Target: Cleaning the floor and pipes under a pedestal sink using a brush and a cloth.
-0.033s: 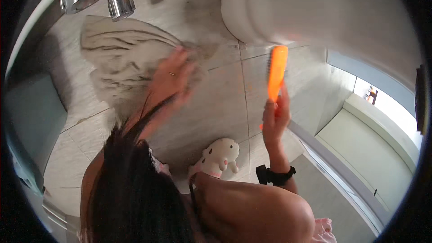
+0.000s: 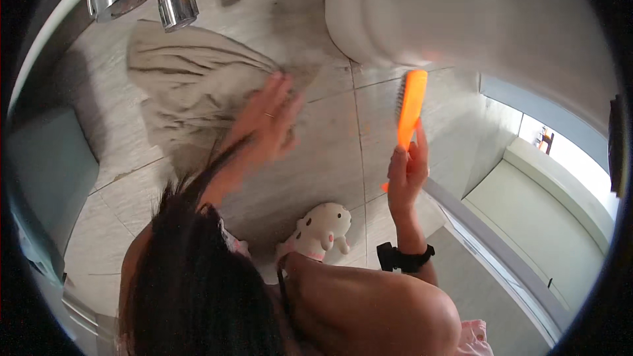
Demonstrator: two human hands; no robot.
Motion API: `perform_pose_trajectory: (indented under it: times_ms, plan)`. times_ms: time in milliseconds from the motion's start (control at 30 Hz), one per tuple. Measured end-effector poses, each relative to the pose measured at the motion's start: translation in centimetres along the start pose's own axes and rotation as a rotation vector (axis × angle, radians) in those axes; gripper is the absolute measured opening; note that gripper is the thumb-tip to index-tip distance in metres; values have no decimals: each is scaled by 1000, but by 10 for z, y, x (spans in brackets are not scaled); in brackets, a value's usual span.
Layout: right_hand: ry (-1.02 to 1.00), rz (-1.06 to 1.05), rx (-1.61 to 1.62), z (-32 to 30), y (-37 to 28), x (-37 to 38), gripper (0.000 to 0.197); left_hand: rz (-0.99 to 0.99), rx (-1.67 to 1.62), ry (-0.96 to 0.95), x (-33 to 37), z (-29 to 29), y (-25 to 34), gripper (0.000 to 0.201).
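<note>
Right hand (image 2: 409,170) is gripping an orange plastic brush (image 2: 412,105) low, freeing its bristles (image 2: 399,100); left hand (image 2: 264,122) is touching crumpled beige cloth (image 2: 175,66), grip unclear.

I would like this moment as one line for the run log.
left hand: at right edge of cloth, grip unclear | right hand: holding orange brush, bristles facing left | cloth: wrinkled, on floor

a bathroom, by its chrome fittings (image 2: 177,9) and tiled floor (image 2: 330,128).
</note>
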State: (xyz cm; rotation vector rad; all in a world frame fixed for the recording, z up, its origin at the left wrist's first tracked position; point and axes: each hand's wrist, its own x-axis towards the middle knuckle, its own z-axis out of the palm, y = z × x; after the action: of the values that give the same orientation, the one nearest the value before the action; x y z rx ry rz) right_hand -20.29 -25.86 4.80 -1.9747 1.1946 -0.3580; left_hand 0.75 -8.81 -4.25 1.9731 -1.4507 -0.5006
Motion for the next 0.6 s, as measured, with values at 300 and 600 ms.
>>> perform_pose_trajectory:
  times_ms: [300,600]
  plan:
    - [-142,-117,-201,7,12,-13,47,-250,255,363,99,-16,-48,79]
    - [-185,-127,-174,17,13,-18,47,-43,332,142,131,-4,-38,64]
